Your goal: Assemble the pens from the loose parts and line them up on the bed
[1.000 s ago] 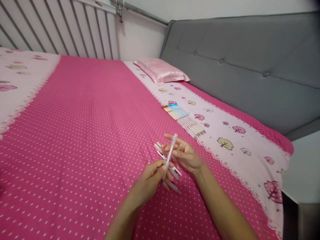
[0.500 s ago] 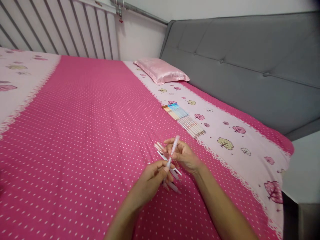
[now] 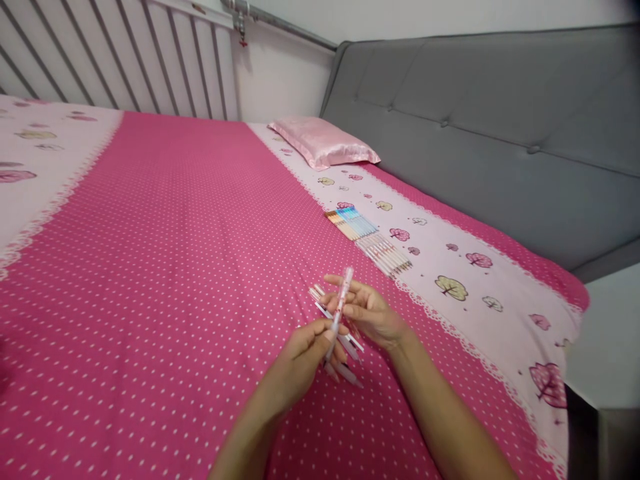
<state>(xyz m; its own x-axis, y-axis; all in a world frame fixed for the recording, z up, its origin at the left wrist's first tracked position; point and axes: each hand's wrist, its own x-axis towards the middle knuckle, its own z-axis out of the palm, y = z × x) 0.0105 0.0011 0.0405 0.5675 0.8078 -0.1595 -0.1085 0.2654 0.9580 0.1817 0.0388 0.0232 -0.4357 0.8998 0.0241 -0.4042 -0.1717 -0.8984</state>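
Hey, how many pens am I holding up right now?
1, a pale pen, its lower end pinched by the left hand, its upper part against the right hand. Other pens lie beneath, partly hidden.

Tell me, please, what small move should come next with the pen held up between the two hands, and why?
Probably carry the pen to the near end of the row of pens and lay it parallel. The left hand pinches its lower end, the right hand touches its upper half, it is clear of the loose pens below, and the row lies neatly aligned farther up the bed.
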